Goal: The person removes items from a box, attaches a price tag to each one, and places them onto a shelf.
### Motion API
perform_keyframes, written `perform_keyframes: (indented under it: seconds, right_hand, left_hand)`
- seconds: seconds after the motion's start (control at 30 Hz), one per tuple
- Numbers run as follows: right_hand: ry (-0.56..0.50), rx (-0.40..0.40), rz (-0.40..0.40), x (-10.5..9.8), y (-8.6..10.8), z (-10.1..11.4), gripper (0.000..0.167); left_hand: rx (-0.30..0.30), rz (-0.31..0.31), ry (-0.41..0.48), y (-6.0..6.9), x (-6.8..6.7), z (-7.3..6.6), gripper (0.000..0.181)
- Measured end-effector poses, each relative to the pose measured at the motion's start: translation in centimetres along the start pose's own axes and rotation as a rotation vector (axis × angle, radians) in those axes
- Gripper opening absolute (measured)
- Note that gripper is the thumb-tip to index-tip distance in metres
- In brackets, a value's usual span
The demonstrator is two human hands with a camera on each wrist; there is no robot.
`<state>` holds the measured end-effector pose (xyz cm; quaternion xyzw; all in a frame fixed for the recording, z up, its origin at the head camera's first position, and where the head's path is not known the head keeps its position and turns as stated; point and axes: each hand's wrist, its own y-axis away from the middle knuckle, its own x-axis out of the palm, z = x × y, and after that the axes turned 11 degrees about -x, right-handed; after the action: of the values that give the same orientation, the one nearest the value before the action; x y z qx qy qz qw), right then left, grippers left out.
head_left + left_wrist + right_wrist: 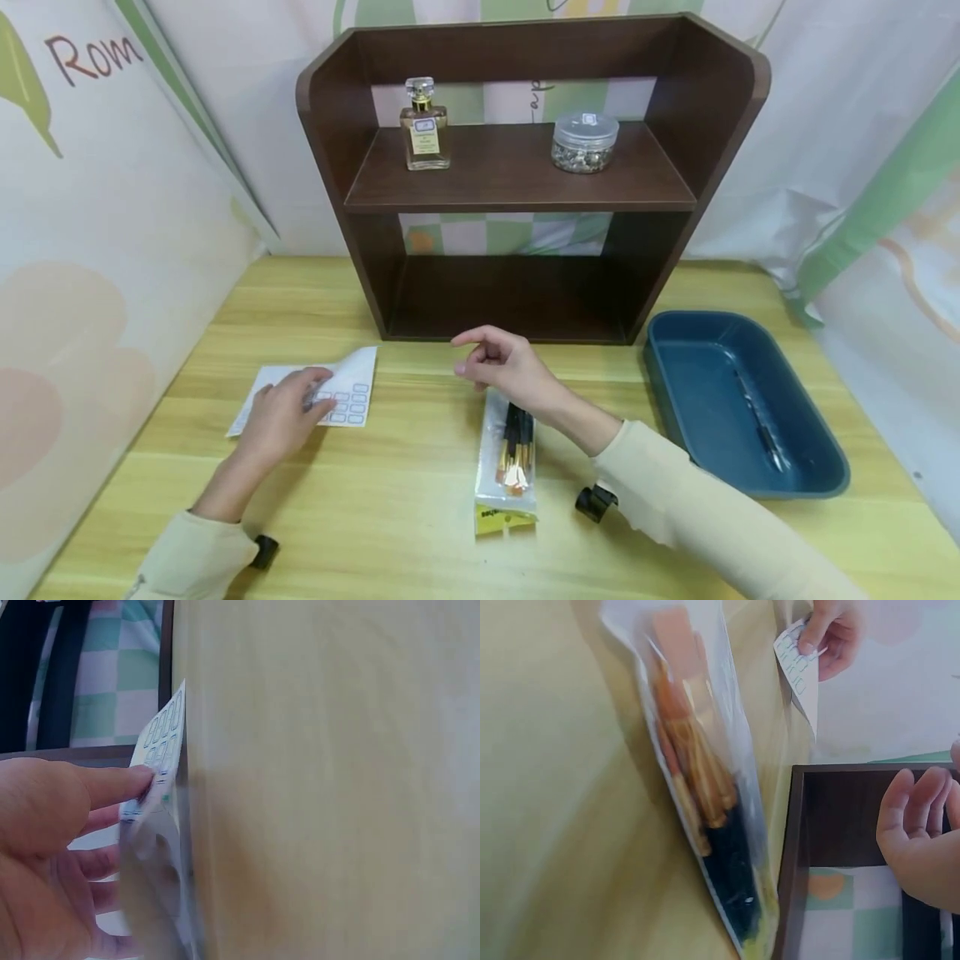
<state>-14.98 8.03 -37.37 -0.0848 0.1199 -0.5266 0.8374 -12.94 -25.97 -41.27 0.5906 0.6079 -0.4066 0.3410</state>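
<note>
My left hand (281, 417) pinches a white sheet of blue-framed label stickers (352, 404) over the left of the table. In the left wrist view the thumb presses on the printed face of the sheet (161, 746), with the other fingers behind it. My right hand (506, 367) hovers in front of the shelf, index finger and thumb apart, the other fingers loosely bent; nothing shows between them. Just below it lies a clear packet of paintbrushes (513, 454) with black handles and a yellow end. The right wrist view has this packet (705, 772) up close.
A dark brown two-tier shelf (517, 204) stands at the back. On its upper board are a perfume bottle (425, 137) and a clear lidded jar (585, 146) of small metallic pieces. At right, a blue tray (701, 367) contains a pen (757, 417).
</note>
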Motion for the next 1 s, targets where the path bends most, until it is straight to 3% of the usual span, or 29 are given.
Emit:
perform_keyframes:
  seconds: [0.2, 0.4, 0.67, 0.83, 1.0]
  right_hand:
    - [-0.239, 0.166, -0.049, -0.8, 1.5, 0.1, 0.04]
    - [-0.437, 0.249, -0.11, -1.6, 2.9, 0.0, 0.04]
    - [-0.59, 0.318, -0.171, -2.3, 4.6, 0.1, 0.047]
    - [-0.69, 0.341, -0.183, -2.3, 5.4, -0.2, 0.047]
    - [-0.791, 0.344, -0.194, -1.9, 6.0, -0.4, 0.036]
  left_hand:
    - [-0.003, 0.071, -0.007, 0.0, 0.3, 0.2, 0.045]
    - [-0.004, 0.137, -0.032, 0.1, 0.5, 0.4, 0.039]
    - [0.01, 0.127, -0.027, 0.1, 0.4, -0.1, 0.039]
    - [0.064, 0.073, 0.076, 0.0, 0.9, -2.3, 0.032]
    - [0.103, 0.121, 0.339, 0.0, 2.7, -6.3, 0.023]
